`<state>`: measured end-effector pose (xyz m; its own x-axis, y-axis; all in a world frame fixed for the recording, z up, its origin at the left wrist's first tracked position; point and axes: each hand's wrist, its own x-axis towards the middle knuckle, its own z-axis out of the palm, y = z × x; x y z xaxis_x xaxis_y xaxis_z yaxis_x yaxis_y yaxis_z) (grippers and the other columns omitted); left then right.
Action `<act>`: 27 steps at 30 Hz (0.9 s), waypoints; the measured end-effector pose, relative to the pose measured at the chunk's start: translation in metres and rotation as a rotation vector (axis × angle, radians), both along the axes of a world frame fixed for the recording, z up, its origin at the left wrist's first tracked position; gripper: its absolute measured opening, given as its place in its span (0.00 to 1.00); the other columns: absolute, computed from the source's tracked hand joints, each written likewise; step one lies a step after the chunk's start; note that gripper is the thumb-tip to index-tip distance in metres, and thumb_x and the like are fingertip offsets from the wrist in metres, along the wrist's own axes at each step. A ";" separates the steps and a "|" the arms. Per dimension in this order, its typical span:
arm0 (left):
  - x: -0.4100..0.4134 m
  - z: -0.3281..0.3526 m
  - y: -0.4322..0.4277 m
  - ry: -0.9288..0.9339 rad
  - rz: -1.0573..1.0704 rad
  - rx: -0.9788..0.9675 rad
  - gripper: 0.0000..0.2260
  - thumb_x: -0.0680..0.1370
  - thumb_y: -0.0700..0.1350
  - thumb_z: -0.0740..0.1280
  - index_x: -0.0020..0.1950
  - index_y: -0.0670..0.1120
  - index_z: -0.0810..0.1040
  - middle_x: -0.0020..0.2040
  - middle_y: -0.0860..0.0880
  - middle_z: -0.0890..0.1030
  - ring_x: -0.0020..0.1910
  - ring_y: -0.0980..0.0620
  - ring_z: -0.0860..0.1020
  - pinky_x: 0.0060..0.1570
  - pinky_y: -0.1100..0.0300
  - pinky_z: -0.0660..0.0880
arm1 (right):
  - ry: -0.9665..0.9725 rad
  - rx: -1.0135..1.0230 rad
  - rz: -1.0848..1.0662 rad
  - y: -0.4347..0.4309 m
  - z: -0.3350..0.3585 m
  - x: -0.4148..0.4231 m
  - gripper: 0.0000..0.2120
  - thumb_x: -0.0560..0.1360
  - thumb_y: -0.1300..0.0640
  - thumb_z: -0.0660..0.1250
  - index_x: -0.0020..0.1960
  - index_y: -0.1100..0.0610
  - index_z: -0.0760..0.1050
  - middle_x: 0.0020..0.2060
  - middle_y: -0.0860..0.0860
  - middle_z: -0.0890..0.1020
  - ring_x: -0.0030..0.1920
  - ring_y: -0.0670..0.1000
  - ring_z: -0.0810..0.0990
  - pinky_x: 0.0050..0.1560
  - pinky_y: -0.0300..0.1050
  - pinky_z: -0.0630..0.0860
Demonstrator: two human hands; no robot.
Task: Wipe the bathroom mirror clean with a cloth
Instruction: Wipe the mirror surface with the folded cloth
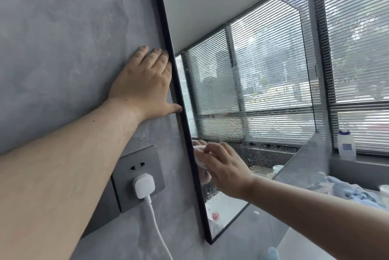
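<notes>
Hands at work on a bathroom mirror (252, 91): the right hand (225, 169) presses a small white cloth (199, 159) against the glass low on its left side, just beside the thin black frame (168, 34), with the fingers curled over the wad so that only its left edge shows. The left hand (143, 84) lies flat and empty on the grey wall (63, 38), fingers straight and together, the thumb and forefinger touching the frame's outer edge. Water droplets (261, 154) speckle the lower part of the glass, and pale streaks run across its middle, over the reflection of slatted window blinds. Below the left forearm, a grey wall socket (126, 165) holds a white plug (144, 185), its white cable (155, 224) hanging down the wall. At the right, real blinds (357, 38) cover the window, and a white bottle (346, 143) with a blue label stands on the sill.
</notes>
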<state>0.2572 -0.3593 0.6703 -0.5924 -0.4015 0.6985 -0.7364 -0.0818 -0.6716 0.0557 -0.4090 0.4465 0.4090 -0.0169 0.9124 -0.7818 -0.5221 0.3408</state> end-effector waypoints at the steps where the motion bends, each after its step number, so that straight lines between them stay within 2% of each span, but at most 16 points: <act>1: 0.000 0.000 0.000 0.003 -0.001 0.001 0.53 0.67 0.78 0.50 0.78 0.39 0.60 0.79 0.42 0.61 0.78 0.44 0.57 0.78 0.46 0.48 | 0.020 -0.007 0.000 0.000 0.003 -0.001 0.24 0.73 0.63 0.67 0.68 0.57 0.69 0.60 0.53 0.70 0.54 0.55 0.73 0.54 0.54 0.78; 5: 0.000 -0.001 0.001 0.015 -0.016 0.005 0.52 0.67 0.77 0.52 0.78 0.38 0.60 0.79 0.42 0.61 0.79 0.44 0.56 0.78 0.46 0.48 | 0.004 -0.020 0.030 -0.003 0.024 0.004 0.23 0.74 0.62 0.65 0.69 0.57 0.68 0.59 0.53 0.70 0.51 0.56 0.76 0.52 0.52 0.78; 9: 0.000 0.000 0.001 0.025 -0.037 0.007 0.52 0.67 0.77 0.54 0.76 0.38 0.62 0.78 0.41 0.63 0.78 0.44 0.59 0.77 0.46 0.49 | -0.227 -0.025 0.064 -0.004 0.079 0.023 0.18 0.79 0.58 0.61 0.69 0.58 0.72 0.56 0.51 0.71 0.51 0.56 0.75 0.50 0.51 0.77; 14: 0.000 -0.001 0.000 0.042 -0.068 0.030 0.51 0.67 0.76 0.58 0.76 0.38 0.63 0.77 0.41 0.64 0.78 0.45 0.59 0.77 0.47 0.48 | -0.409 0.031 0.070 0.002 0.129 0.039 0.17 0.79 0.59 0.65 0.68 0.57 0.76 0.56 0.54 0.76 0.55 0.55 0.74 0.53 0.49 0.74; 20: 0.000 -0.002 0.000 0.036 -0.059 0.014 0.50 0.67 0.75 0.55 0.75 0.38 0.66 0.76 0.41 0.66 0.77 0.44 0.61 0.77 0.46 0.50 | -0.376 0.000 0.072 0.001 0.092 0.039 0.19 0.81 0.55 0.59 0.69 0.58 0.76 0.55 0.53 0.75 0.51 0.57 0.75 0.50 0.50 0.76; 24: 0.000 -0.002 0.001 0.025 -0.040 0.013 0.51 0.67 0.77 0.56 0.76 0.38 0.64 0.77 0.42 0.65 0.77 0.44 0.60 0.77 0.47 0.50 | -0.315 -0.030 0.083 -0.001 0.064 0.032 0.18 0.81 0.57 0.60 0.68 0.60 0.76 0.55 0.52 0.72 0.49 0.55 0.74 0.51 0.48 0.75; 27: 0.000 -0.002 0.002 0.027 -0.035 0.007 0.51 0.68 0.77 0.54 0.77 0.39 0.63 0.78 0.42 0.63 0.78 0.45 0.59 0.77 0.47 0.49 | -0.319 -0.031 0.096 -0.004 0.071 0.032 0.18 0.80 0.57 0.60 0.68 0.60 0.76 0.55 0.51 0.72 0.49 0.56 0.76 0.48 0.52 0.78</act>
<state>0.2570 -0.3575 0.6683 -0.5873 -0.3857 0.7115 -0.7566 -0.0506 -0.6520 0.0875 -0.4126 0.5175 0.1009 0.0377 0.9942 -0.7993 -0.5919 0.1036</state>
